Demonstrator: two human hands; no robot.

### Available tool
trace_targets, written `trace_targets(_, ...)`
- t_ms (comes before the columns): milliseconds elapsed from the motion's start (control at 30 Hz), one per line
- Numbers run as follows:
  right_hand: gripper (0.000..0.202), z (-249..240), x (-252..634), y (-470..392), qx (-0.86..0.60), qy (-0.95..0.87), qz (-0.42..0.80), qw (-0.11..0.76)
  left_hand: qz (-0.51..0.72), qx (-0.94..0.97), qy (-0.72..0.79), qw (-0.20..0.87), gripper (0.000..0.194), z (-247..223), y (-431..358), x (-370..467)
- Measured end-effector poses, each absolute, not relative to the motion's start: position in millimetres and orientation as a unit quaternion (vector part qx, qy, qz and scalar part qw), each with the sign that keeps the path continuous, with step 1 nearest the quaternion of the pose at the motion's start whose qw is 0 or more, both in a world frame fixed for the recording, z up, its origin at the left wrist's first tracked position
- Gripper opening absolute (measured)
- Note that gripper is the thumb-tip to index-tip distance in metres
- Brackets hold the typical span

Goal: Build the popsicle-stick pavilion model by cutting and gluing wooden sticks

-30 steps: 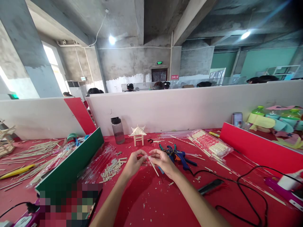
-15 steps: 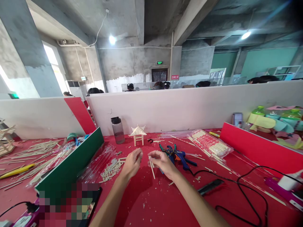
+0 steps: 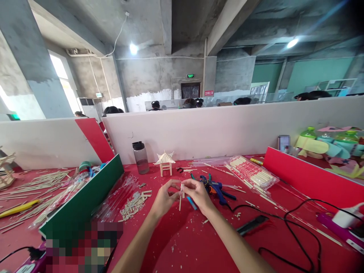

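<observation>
1. Fingers of the right hand [image 3: 199, 194] pinch pale sticks [image 3: 180, 204] near their upper ends; those of the left hand [image 3: 165, 197] curl in against the same spot, though whether they grip or merely steady cannot be told.
2. These sticks are between the two hands, above the red tabletop [image 3: 176, 246], with one longer end pointing down below the fingertips. The join at the top is mostly hidden.
3. Judging by their thinness, they should be very light and stiff, calling for a fingertip pinch rather than a fist.
4. They probably have a dry, slightly rough surface, so slipping seems a smaller risk than rolling or twisting.
5. Any joint would likely be the fragile part; best to hold each stick along its shaft, close to the meeting point, without squeezing sideways.
6. Beyond the hands stands a small stick pavilion [image 3: 165, 167]; a blue glue gun [image 3: 217, 190] lies beside the right hand.
</observation>
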State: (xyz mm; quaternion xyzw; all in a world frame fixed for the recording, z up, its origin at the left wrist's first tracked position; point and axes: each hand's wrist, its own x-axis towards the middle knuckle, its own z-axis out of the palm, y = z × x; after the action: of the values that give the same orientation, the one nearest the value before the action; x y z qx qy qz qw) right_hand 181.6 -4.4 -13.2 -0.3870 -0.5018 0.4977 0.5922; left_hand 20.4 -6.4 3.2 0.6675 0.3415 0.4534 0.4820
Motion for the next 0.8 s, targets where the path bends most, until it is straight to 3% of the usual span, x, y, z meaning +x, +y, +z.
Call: trace_targets(800, 0.038, -15.7, 183.7, -1.9, -0.387, -0.568, 0.45, 0.571, 0.467, 0.617, 0.348, 0.53, 0.043, 5.7, -4.1, 19.3)
